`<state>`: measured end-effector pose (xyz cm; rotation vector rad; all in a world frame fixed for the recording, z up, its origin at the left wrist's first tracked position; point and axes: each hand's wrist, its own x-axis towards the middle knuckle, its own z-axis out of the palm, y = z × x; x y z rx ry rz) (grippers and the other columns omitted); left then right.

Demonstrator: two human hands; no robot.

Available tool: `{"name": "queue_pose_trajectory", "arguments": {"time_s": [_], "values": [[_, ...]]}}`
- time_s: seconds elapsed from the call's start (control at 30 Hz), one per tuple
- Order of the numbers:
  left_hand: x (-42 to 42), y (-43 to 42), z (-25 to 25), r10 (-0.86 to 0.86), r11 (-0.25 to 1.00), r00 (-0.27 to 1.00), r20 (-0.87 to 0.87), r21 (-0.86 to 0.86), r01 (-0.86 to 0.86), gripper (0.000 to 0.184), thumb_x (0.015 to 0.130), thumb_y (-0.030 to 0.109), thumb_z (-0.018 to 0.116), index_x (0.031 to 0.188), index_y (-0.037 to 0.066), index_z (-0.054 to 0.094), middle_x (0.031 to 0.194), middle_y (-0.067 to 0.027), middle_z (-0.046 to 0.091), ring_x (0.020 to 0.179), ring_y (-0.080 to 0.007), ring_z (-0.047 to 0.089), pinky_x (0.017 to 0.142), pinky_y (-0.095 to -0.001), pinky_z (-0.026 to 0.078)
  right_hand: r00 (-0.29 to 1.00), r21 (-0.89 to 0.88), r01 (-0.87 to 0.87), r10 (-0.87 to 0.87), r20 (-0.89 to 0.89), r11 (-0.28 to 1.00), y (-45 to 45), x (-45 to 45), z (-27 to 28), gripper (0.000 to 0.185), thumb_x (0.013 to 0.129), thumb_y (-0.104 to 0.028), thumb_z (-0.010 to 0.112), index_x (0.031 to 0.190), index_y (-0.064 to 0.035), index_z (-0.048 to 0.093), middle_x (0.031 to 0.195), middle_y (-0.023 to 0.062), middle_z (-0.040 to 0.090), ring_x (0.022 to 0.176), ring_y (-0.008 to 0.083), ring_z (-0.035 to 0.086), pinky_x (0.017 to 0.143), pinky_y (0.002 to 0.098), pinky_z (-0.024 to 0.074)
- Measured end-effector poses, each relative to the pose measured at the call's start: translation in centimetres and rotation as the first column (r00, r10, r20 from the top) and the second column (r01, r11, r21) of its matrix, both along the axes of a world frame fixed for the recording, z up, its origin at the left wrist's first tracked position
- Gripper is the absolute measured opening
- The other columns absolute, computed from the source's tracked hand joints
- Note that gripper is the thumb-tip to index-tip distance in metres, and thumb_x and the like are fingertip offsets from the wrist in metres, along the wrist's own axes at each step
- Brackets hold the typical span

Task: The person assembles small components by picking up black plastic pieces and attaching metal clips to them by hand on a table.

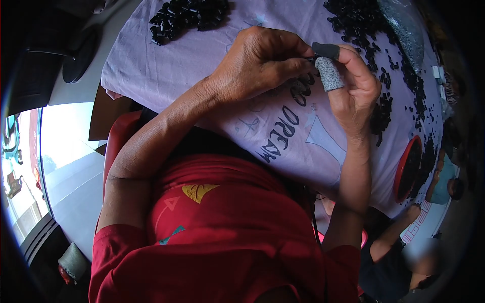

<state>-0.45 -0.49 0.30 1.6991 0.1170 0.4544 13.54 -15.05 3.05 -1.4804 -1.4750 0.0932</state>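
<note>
My left hand (pixel 257 63) is closed in a pinch, its thumb and index fingertips meeting on a small black piece (pixel 311 59). Against the same piece press the covered fingertips of my right hand (pixel 356 88). One right finger wears a dark cover (pixel 326 50), and the right thumb wears a speckled grey one (pixel 329 74). Both hands are over the printed pink cloth (pixel 222 129), fingertips touching or nearly so. The fingers hide most of the piece, so its shape cannot be made out.
A heap of black parts (pixel 189 17) lies at the cloth's far left; many more (pixel 353 22) spread down the right side. Near the right edge are a red-rimmed container (pixel 402 174) and a clear plastic bag (pixel 406 38). Another person's arm (pixel 394 232) shows at the lower right.
</note>
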Motion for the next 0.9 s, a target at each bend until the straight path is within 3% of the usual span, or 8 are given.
{"name": "queue_pose_trajectory", "arguments": {"time_s": [0.2,0.6,0.7,0.9], "values": [[0.0,0.1,-0.3,0.010,1.000,1.000,0.009,-0.008,-0.010,0.018,0.092,0.008,0.069,0.107,-0.003,0.069,0.086,-0.0033,0.071,0.079,-0.0061,0.065,0.072,-0.0224,0.053,0.991,0.002,0.035,-0.035,0.130,0.999,-0.2,0.4,-0.1,0.024,0.077,0.004,0.067,0.100,-0.0023,0.068,0.093,0.0031,0.070,0.073,0.0093,0.063,0.061,0.0206,0.0498],[0.0,0.1,-0.4,0.018,1.000,1.000,0.026,0.010,-0.019,0.018,0.092,0.008,0.068,0.108,-0.002,0.069,0.090,-0.0035,0.072,0.084,-0.0063,0.066,0.076,-0.0224,0.053,0.951,-0.053,0.124,-0.104,0.290,0.991,-0.7,0.3,0.7,0.028,0.071,0.003,0.071,0.097,-0.0037,0.068,0.088,0.0025,0.067,0.071,0.0106,0.063,0.060,0.0224,0.0511],[0.0,0.0,-0.5,0.019,1.000,0.999,0.036,0.009,-0.020,0.018,0.092,0.007,0.068,0.108,-0.002,0.069,0.090,-0.0028,0.072,0.084,-0.0061,0.065,0.077,-0.0222,0.053,0.956,-0.094,0.141,-0.111,0.272,0.985,-1.0,0.5,0.7,0.028,0.071,0.003,0.070,0.098,-0.0042,0.069,0.085,0.0017,0.067,0.070,0.0102,0.063,0.061,0.0228,0.0509],[0.0,0.0,-0.3,-0.007,0.998,0.999,0.053,-0.058,0.010,0.018,0.092,0.006,0.068,0.109,-0.001,0.070,0.093,-0.0029,0.072,0.087,-0.0062,0.066,0.079,-0.0219,0.053,0.992,-0.095,0.070,-0.079,-0.099,0.993,-0.8,0.6,-0.1,0.025,0.076,0.004,0.064,0.100,-0.0032,0.069,0.081,0.0005,0.068,0.072,0.0072,0.063,0.065,0.0218,0.0515]]}}
